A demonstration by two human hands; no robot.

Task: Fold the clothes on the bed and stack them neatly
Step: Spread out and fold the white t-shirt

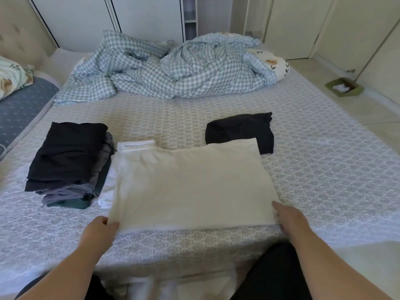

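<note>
1. Patterned bed point(324, 169) fills the view; a cream garment point(190, 187) lies flat at its near middle, its right far corner covering part of a black garment point(240, 128).
2. Left hand point(101, 232) pinches the near left corner; right hand point(290, 219) grips the near right corner, fingertips hidden beneath.
3. Left: a folded dark stack point(69, 161); far: a rumpled checked duvet point(164, 70).

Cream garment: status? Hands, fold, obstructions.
Left hand pinches cream garment near-left corner; right hand holds near-right corner. Garment flat on bed. Far corner overlaps loose black garment; folded dark stack at left.
</note>
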